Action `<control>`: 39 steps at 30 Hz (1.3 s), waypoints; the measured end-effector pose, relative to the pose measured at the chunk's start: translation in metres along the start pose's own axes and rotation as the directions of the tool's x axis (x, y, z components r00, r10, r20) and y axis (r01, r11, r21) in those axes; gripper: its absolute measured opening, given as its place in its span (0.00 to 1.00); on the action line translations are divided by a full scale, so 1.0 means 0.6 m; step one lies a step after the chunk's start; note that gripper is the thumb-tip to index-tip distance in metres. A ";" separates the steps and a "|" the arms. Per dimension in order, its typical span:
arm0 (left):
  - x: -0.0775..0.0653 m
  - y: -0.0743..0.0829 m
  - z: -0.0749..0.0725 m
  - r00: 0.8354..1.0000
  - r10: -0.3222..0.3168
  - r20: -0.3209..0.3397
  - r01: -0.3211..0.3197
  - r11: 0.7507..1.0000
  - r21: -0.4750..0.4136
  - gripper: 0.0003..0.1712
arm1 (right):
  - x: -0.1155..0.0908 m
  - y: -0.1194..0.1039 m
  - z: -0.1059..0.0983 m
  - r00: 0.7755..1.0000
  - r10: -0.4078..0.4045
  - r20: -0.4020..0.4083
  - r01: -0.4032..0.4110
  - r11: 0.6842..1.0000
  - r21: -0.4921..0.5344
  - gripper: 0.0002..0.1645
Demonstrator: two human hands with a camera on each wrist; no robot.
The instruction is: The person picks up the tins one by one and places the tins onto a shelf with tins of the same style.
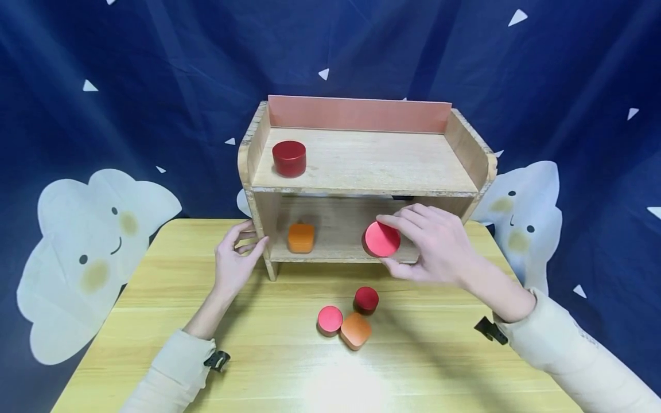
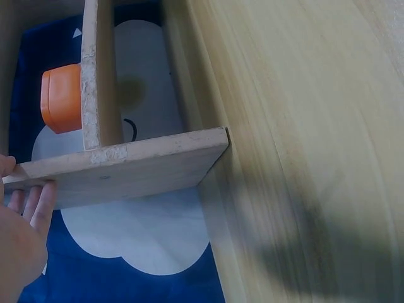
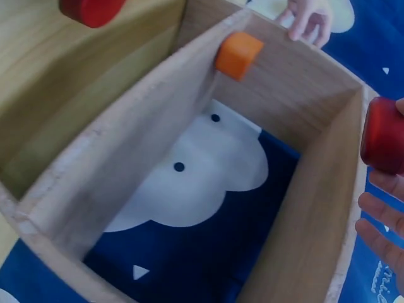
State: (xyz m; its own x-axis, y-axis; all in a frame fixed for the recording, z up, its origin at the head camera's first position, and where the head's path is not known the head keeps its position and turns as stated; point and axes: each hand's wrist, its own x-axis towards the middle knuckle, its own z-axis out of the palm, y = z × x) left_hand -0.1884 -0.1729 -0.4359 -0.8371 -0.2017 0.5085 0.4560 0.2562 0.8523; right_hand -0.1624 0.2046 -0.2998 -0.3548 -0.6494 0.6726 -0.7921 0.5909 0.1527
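1. At the shelf, the right hand is gripping a red tin between thumb and fingers; the tin is lying leftward of the palm.
2. The tin is hovering at the shelf's lower opening, right of its middle, its round top showing no long axis.
3. An orange block is sitting at the shelf's lower left, nearer the left hand.
4. That left hand is pinching the shelf's left side, well apart from the tin.
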 end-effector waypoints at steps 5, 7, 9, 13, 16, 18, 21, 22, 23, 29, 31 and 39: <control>0.001 -0.002 0.001 1.000 -0.003 0.000 0.003 1.000 0.005 0.24 | 0.030 0.006 -0.007 0.999 -0.015 -0.048 0.015 1.000 -0.006 0.35; 0.001 -0.003 0.001 1.000 -0.002 0.000 0.002 1.000 0.008 0.24 | 0.044 0.008 -0.009 0.997 -0.025 -0.070 0.024 1.000 -0.010 0.35; 0.002 -0.003 0.001 1.000 0.001 -0.003 -0.001 1.000 0.007 0.24 | 0.057 0.010 -0.012 0.996 -0.029 -0.084 0.028 1.000 -0.013 0.34; 0.002 -0.004 0.000 1.000 0.009 -0.004 -0.009 1.000 0.006 0.24 | 0.079 0.013 -0.015 0.997 -0.023 -0.080 0.021 1.000 -0.021 0.34; 0.002 -0.004 0.000 1.000 0.017 -0.003 -0.017 1.000 0.012 0.24 | 0.091 0.015 -0.014 0.997 -0.008 -0.075 0.007 1.000 -0.020 0.35; 0.001 -0.004 0.001 1.000 0.020 -0.004 -0.020 1.000 0.017 0.24 | 0.101 0.017 -0.012 0.997 0.002 -0.071 -0.004 1.000 -0.029 0.35; 0.000 -0.003 0.002 1.000 0.020 -0.005 -0.020 1.000 0.019 0.24 | 0.117 0.018 -0.007 0.997 0.008 -0.074 -0.010 1.000 -0.029 0.35; -0.001 -0.002 0.002 1.000 0.020 -0.004 -0.020 1.000 0.019 0.24 | 0.123 0.018 -0.005 0.997 0.009 -0.075 -0.011 1.000 -0.027 0.35; -0.001 -0.002 0.002 1.000 0.019 -0.003 -0.019 1.000 0.020 0.24 | 0.128 0.019 -0.002 0.997 0.011 -0.076 -0.013 1.000 -0.026 0.35; -0.002 -0.001 0.003 1.000 0.012 0.008 -0.012 1.000 0.014 0.23 | 0.150 0.026 0.011 0.997 0.029 -0.074 -0.032 0.999 -0.037 0.34; -0.002 -0.001 0.004 1.000 0.012 0.008 -0.012 1.000 0.014 0.23 | 0.155 0.028 0.016 0.997 0.033 -0.073 -0.037 0.998 -0.052 0.34; -0.003 -0.001 0.004 1.000 0.014 0.000 -0.014 1.000 0.004 0.24 | 0.170 0.036 0.034 0.992 0.073 -0.107 -0.081 0.994 -0.071 0.34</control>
State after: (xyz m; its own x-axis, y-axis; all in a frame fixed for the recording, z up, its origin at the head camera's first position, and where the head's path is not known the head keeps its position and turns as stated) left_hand -0.1878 -0.1701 -0.4377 -0.8308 -0.1978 0.5202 0.4663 0.2628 0.8447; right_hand -0.2255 0.1416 -0.2426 -0.3567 -0.5494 0.7556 -0.7234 0.6742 0.1487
